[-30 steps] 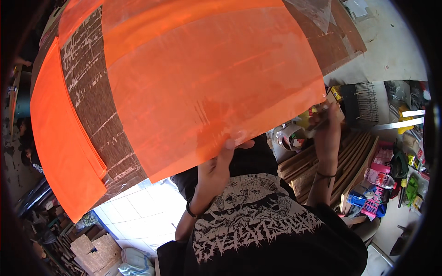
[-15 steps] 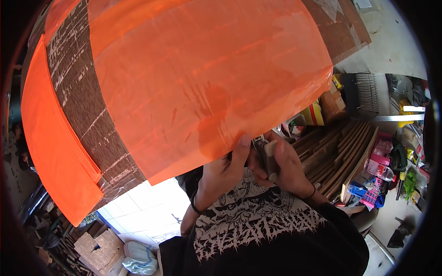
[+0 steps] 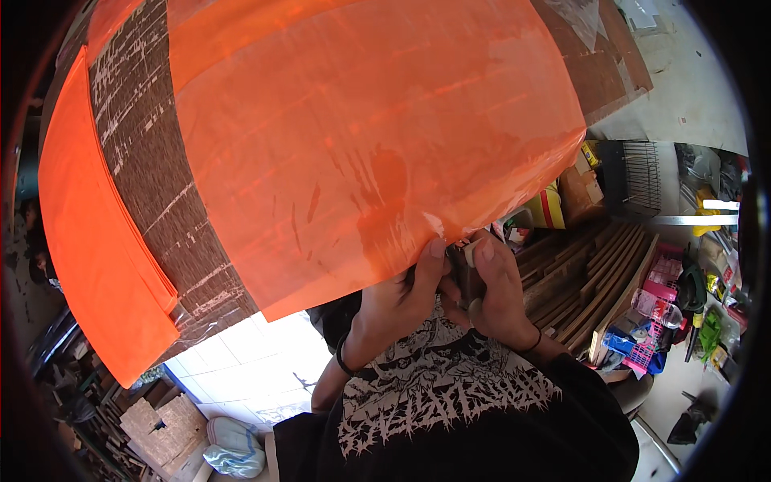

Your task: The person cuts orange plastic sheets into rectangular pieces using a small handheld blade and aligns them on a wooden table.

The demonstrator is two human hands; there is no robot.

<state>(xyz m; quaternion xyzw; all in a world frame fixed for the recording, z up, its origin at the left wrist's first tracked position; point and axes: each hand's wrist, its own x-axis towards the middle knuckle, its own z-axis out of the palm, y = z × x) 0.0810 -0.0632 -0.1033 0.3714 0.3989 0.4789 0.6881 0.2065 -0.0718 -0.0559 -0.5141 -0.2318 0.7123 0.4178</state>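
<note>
Pinching the near edge of a translucent orange sheet [image 3: 385,120] with the left hand [image 3: 399,312], thumb on top, fingertips partly hidden. Gripping a small dark hand tool [image 3: 468,283] in the curled fingers of the right hand [image 3: 504,293], holding it at that same edge, near the left thumb. Facing a brown board [image 3: 143,136], bearing the sheet and, farther left, stacked brighter orange sheets [image 3: 100,241].

The large sheet [image 3: 345,153] is showing hazy orange, the stacked sheets [image 3: 96,233] brighter orange, the desk [image 3: 148,149] pale-streaked brown, while the black shirt [image 3: 466,398] is bearing a jagged whitish print.
</note>
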